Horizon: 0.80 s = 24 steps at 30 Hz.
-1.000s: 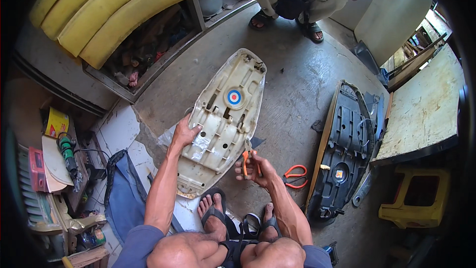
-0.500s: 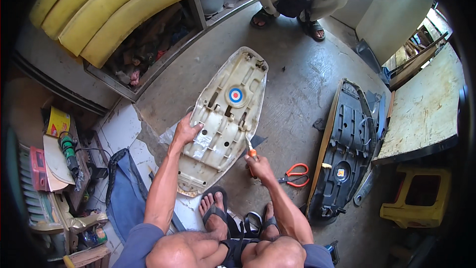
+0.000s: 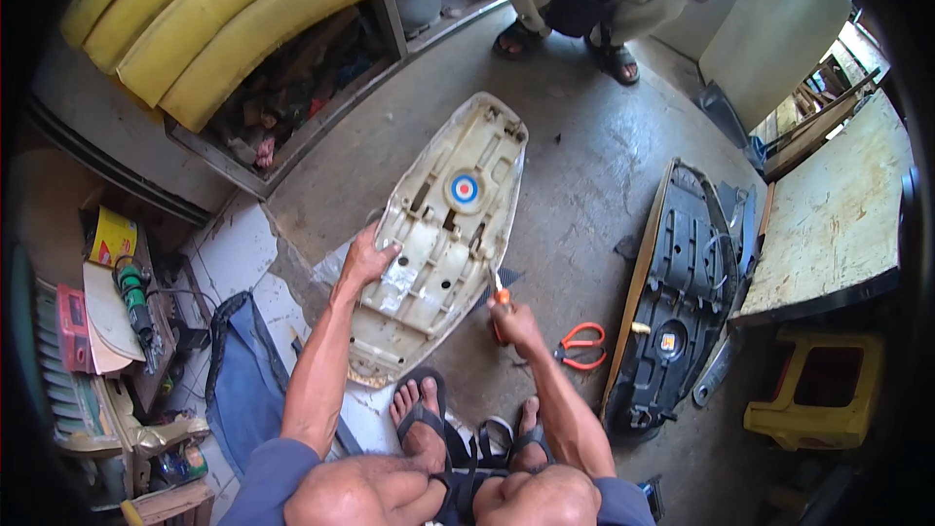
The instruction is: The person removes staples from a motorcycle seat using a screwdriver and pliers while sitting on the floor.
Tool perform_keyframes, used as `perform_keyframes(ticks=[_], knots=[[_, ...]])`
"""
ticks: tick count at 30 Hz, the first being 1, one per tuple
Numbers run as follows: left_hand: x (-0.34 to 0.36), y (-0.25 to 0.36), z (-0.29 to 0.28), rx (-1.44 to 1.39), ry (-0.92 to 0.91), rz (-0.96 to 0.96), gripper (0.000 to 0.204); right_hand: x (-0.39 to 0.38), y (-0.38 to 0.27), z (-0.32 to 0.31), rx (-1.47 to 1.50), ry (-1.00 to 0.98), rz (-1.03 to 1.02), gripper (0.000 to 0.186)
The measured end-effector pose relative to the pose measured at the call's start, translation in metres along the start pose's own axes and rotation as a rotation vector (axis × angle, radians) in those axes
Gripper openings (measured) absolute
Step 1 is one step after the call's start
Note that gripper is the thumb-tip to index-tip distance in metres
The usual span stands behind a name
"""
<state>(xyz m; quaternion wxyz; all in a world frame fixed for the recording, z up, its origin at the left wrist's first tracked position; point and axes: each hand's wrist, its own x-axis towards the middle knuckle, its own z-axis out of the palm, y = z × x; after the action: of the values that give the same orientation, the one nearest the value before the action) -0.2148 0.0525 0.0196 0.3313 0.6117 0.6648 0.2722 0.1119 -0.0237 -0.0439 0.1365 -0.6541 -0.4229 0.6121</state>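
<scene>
A cream plastic seat base [image 3: 453, 248] with ribs, slots, holes and a blue, white and red round sticker lies tilted on the floor before me. My left hand [image 3: 368, 258] grips its left edge, thumb on top. At its right edge, my right hand [image 3: 516, 326] is closed on orange-handled pliers [image 3: 501, 297], their jaws against the rim; whether they bite on anything is too small to tell. Orange-handled scissors [image 3: 584, 341] lie just right of that hand. My sandalled feet are below the seat base.
A black seat base [image 3: 672, 263] lies at right beside a pale board [image 3: 828, 214] and a yellow plastic part [image 3: 813, 385]. Yellow foam pads [image 3: 253, 29] are upper left; a green power tool [image 3: 134, 302] and blue cloth [image 3: 243, 390] lie at left. Another person [image 3: 594, 0] squats at the back.
My right hand has turned and moved slightly upward, with the pliers now more upright at the rim. The seat base has shifted slightly up and to the right.
</scene>
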Motion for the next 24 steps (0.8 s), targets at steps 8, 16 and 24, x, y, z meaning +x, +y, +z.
perform_keyframes(ticks=[8,16,24], knots=[[-0.010,0.015,0.003,0.056,0.023,-0.064,0.058,-0.006,-0.018,-0.035,0.650,-0.285,0.113,0.039],[-0.014,0.019,-0.022,-0.058,-0.099,0.036,0.058,-0.012,-0.007,-0.017,-0.236,0.375,-0.200,0.040],[-0.052,0.005,-0.024,0.091,-0.087,-0.040,0.063,-0.038,0.026,-0.021,-0.879,0.393,-0.509,0.030]])
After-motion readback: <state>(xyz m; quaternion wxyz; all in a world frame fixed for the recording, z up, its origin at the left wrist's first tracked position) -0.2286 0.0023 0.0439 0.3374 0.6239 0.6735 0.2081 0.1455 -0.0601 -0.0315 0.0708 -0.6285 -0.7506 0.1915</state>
